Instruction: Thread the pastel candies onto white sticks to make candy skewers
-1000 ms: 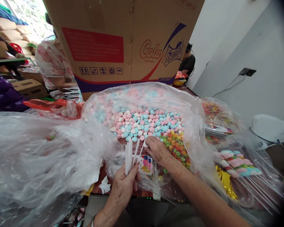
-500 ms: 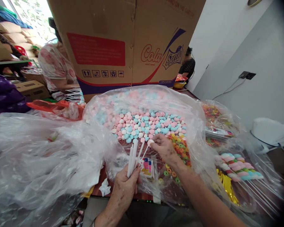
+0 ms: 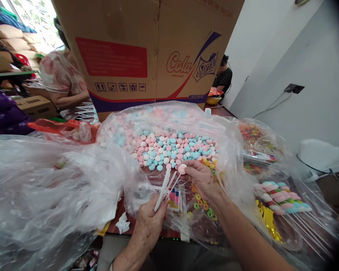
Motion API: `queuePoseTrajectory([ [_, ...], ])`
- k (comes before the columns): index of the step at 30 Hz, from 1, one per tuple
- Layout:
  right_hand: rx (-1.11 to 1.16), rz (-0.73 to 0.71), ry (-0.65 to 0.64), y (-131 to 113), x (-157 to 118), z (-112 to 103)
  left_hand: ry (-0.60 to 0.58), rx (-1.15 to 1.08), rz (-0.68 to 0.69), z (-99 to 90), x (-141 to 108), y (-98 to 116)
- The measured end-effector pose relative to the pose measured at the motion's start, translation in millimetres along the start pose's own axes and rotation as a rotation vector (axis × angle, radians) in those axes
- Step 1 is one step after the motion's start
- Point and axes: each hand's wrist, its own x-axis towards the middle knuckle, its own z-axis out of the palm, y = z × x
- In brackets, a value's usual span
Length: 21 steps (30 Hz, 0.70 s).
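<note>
My left hand [image 3: 149,218] is closed round a small bundle of white sticks [image 3: 163,190] that point up and away from me. Between the thumb and fingers of my right hand [image 3: 202,180] is a round pink candy [image 3: 182,169], seated at the tip of one stick from the bundle. Another pink piece appears at the upper end of the bundle; whether it is on a stick I cannot tell. Just beyond both hands, a heap of pink, blue and white candies [image 3: 169,150] spills from a clear plastic bag [image 3: 228,141]. Printed cards [image 3: 175,199] lie beneath the sticks.
Ring-shaped gummies [image 3: 205,205] lie beside my right forearm. A tall cardboard box [image 3: 124,34] stands behind the heap. Crumpled plastic [image 3: 53,188] covers the left side. Twisted marshmallow sticks [image 3: 285,197] lie at right. One co-worker [image 3: 62,75] sits behind at left, another [image 3: 224,77] at right.
My right hand has turned the candy, so its flat pink face now shows. The sticks in my left hand have tilted right and bunched closer. The view has shifted slightly.
</note>
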Motion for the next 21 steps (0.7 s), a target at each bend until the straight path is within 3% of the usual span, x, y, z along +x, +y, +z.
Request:
queuePoseTrajectory([
  [5, -0.160, -0.083, -0.010, 3.8, -1.1, -6.3, 0.040, 0.019, 0.046, -0.5, -0.4, 7.1],
  [11, -0.493, -0.298, -0.035, 17.5, -2.2, -13.3, 0.060, 0.025, 0.076, -2.1, -1.9, 13.7],
  [21, -0.774, -0.607, -0.108, 20.3, -15.5, -2.4, 0.076, 0.030, 0.079, -3.0, -2.5, 2.7],
])
